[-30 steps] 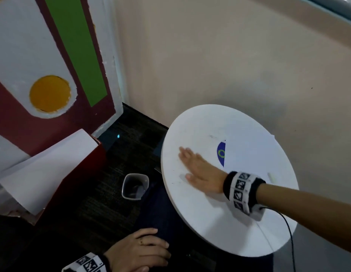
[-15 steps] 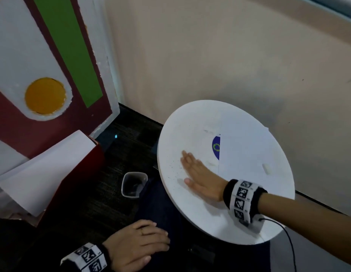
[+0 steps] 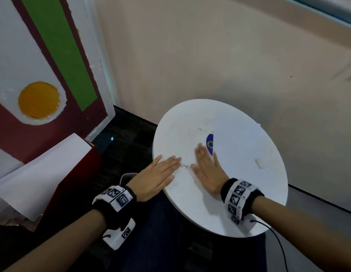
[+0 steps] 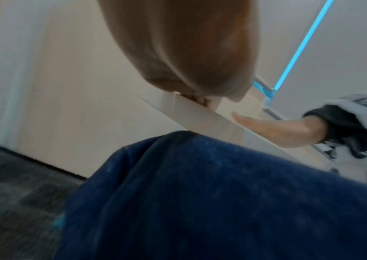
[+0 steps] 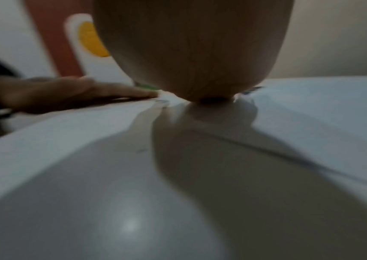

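I am pressing my right hand (image 3: 209,169) flat on the white round board (image 3: 180,130) at the frame's centre, fingers straight and close together. My left hand (image 3: 155,178), flat too with fingers straight, is reaching over the board's left edge, just beside the right. Dark specks (image 3: 184,166) are lying between the two hands. A white sheet (image 3: 245,142) is covering the board's right half, its edge running just beside my right fingers. The upper rim is sitting near the beige wall (image 3: 210,55). Dark floor (image 3: 127,138) is lying open at the left, up to the red box (image 3: 76,173).
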The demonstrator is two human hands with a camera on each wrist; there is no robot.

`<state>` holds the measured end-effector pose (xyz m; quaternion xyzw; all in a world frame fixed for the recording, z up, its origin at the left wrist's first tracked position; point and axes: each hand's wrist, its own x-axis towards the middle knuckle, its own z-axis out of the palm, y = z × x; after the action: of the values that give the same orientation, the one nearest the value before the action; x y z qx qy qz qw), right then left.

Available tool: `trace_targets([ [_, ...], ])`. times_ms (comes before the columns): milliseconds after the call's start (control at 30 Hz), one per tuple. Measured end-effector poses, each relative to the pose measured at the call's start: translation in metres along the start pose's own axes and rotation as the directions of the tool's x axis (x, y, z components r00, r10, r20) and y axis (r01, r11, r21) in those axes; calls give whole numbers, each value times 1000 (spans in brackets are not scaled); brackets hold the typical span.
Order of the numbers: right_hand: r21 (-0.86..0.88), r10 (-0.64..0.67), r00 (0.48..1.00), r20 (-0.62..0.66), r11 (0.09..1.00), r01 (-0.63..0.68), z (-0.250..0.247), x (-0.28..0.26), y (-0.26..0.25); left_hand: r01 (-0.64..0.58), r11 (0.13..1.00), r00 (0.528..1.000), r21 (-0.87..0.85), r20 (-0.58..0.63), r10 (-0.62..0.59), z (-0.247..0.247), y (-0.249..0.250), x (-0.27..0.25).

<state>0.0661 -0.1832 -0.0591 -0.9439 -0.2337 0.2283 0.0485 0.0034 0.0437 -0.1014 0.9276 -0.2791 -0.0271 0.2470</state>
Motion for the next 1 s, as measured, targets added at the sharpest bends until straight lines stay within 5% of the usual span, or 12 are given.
trace_targets([
  [67,12,-208,976,68,978,208,7,-15,-22,-5,991,998,-130,-56,-3,-3,1,-11],
  [133,80,-280,959,53,958,275,7,-22,-30,68,991,988,-115,-133,-83,-2,-5,-17],
  [233,126,-80,989,-121,987,95,3,-15,-15,231,972,964,43,-145,-223,4,-9,-15],
  [300,98,110,990,-86,990,-102,3,-12,-3,283,954,956,96,-108,-273,8,-6,-10],
  [367,59,145,989,-28,988,-143,10,-14,-6,252,959,967,127,-84,-242,10,0,-6],
  [533,124,-165,986,-21,978,167,24,-38,-36,42,999,997,14,-64,-41,4,8,-15],
  [667,157,103,966,-236,985,-67,39,-82,-36,153,974,950,-165,-249,-191,-7,1,-47],
  [833,229,315,933,-175,934,-273,84,-112,-72,267,931,897,-251,-289,-335,11,-8,-88],
  [1000,407,320,912,-255,891,-199,70,-41,-128,194,938,926,-288,-263,-272,16,4,-83],
])
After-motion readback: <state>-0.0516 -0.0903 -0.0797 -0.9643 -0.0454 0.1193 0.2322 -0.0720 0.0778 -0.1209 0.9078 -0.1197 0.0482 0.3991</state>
